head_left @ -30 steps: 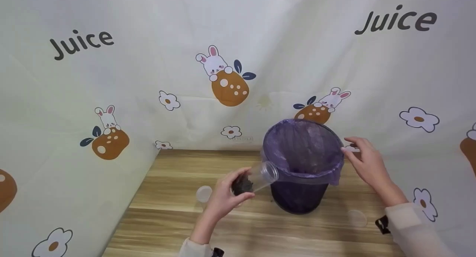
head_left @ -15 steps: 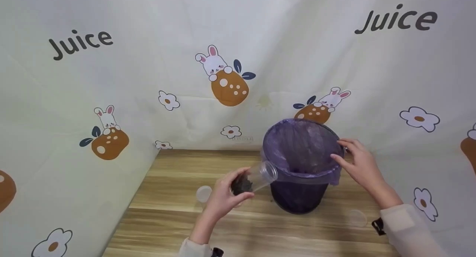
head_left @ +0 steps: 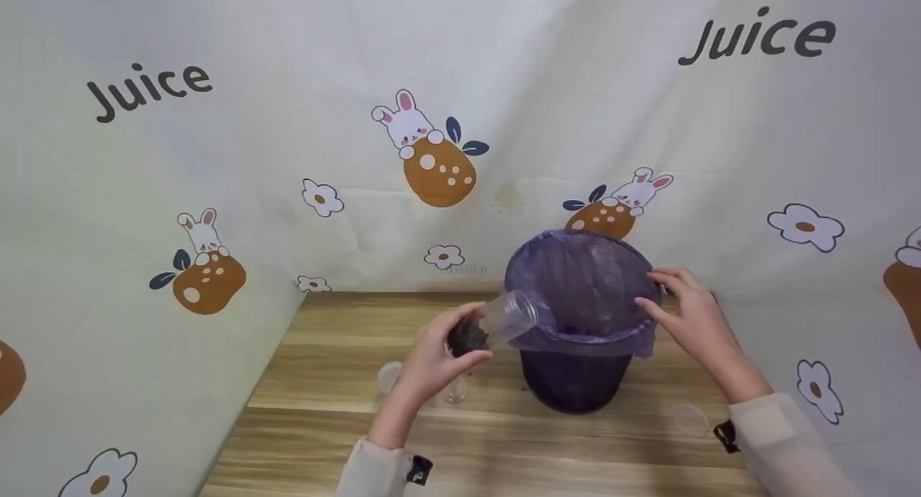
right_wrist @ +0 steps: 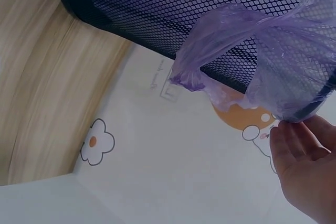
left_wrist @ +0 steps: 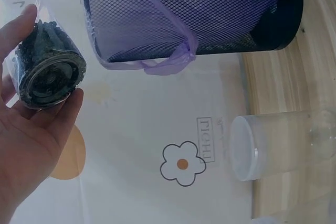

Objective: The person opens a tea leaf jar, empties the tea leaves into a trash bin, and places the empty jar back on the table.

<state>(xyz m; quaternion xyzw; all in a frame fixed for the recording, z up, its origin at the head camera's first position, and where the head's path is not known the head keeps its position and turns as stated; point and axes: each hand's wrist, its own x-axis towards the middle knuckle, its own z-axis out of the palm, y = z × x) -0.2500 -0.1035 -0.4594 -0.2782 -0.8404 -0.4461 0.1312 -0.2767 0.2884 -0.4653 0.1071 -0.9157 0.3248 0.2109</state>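
Observation:
My left hand (head_left: pixel 435 349) grips a clear plastic jar (head_left: pixel 509 317), its fingers and thumb curled round the lower part. Black granular bits (left_wrist: pixel 47 45) lie inside toward the jar's base. The jar is tilted, its uncovered mouth overlapping the near left rim of a trash bin (head_left: pixel 572 382) in the head view. This bin is dark mesh, lined with a purple plastic bag (head_left: pixel 583 281) folded over the rim. At the right side of that rim, my right hand (head_left: pixel 694 317) holds on, with fingertips against the bag-covered edge in the right wrist view.
A clear jar with a white lid (left_wrist: pixel 247 148) stands on the wooden table (head_left: pixel 324 425), left of the bin. To the right lies a translucent round lid (head_left: pixel 691 419). Behind the table hangs a printed cloth (head_left: pixel 374 231) with rabbits and flowers.
My right hand has moved left from beside the bin and taken hold of its rim. The left hand has lifted the tilted jar slightly, its mouth now at the rim.

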